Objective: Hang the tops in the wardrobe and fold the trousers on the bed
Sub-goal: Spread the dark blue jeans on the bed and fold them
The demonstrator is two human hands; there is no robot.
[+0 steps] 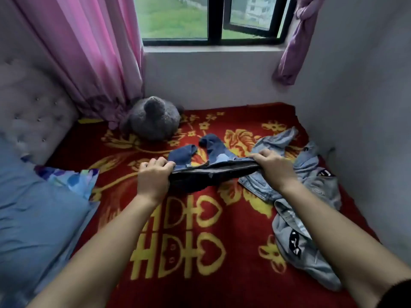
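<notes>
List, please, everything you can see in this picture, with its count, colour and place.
dark jeans: one, dark blue, centre
light denim garment: one, pale blue, crumpled at right
grey top: one, grey, black patches, near right
blanket: one, red and yellow, under the clothes
plush toy: one, grey, far left corner
pillow: one, blue, left
patterned cloth: one, multicoloured, beside pillow
headboard: one, grey, left
window: one, black frame, far wall
pink curtain: one, pink, window's left
purple curtain: one, purple, window's right
left grip: one, holding waistband's left end
right grip: one, holding waistband's right end
</notes>
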